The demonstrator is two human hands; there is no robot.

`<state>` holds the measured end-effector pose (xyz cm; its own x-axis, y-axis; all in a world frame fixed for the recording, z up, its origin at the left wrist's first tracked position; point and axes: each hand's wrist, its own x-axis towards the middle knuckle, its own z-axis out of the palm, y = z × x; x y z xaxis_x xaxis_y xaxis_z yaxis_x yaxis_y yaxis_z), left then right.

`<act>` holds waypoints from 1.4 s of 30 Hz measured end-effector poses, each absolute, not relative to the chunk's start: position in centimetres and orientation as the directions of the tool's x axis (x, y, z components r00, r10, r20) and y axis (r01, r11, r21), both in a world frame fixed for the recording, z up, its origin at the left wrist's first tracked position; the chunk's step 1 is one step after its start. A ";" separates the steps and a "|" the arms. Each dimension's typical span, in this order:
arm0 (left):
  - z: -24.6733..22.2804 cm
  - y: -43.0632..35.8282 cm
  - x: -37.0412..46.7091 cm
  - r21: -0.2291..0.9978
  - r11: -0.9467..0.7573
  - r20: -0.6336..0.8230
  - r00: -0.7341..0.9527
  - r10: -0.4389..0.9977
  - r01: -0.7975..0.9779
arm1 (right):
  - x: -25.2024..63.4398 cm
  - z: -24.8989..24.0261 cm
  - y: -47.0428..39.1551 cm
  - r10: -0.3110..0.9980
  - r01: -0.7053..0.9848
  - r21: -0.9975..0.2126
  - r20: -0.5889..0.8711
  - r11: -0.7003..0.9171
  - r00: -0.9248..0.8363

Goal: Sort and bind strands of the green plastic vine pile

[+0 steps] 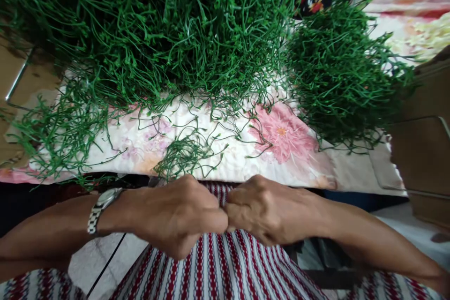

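Observation:
My left hand (172, 215), with a metal watch (103, 204) at its wrist, is closed in front of my lap. Against it, thumb side to thumb side, presses my right hand (267, 211), also closed. The curled fingers hide whatever is between them. Just beyond my left hand, a small tangle of thin green plastic-looking stems (184, 154) lies near the edge of a flower-printed cloth (228, 164). Behind it rises a large heap of similar green stems (168, 33).
A second mound of green stems (351, 70) sits at the right, and a looser bunch (66, 136) spills over the cloth edge at the left. Cardboard (422, 164) stands at the far right, with a bent metal wire (439, 119) by it. Pale yellow pieces (429, 33) lie at the upper right.

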<state>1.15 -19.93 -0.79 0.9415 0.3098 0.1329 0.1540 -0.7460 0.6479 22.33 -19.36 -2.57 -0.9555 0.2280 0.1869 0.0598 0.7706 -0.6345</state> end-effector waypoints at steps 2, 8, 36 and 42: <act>-0.2 -20.5 1.3 0.633 -0.762 0.127 0.952 0.278 0.137 | 22.3 -2.1 -19.8 0.180 0.041 -0.650 0.149 0.759 -0.972; 0.2 -20.5 0.6 0.665 -0.736 0.151 0.943 0.298 0.126 | 23.3 -1.2 -19.6 0.196 0.032 -0.685 0.164 0.728 -0.967; -5.3 -16.5 4.1 0.999 -0.006 0.012 0.143 0.990 -0.044 | 20.1 -5.5 -16.4 0.854 0.396 -0.781 0.323 0.484 -0.407; -5.5 -16.9 4.1 0.982 0.132 -0.092 0.268 0.959 -0.135 | 20.1 -6.4 -17.2 0.861 0.366 -0.790 0.375 0.491 -0.344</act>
<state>4.13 -16.95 -5.46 0.2679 0.9590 -0.0924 -0.1352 0.1323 0.9819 20.06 -17.20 -6.41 -0.3445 0.8607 0.3748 0.3665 0.4909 -0.7904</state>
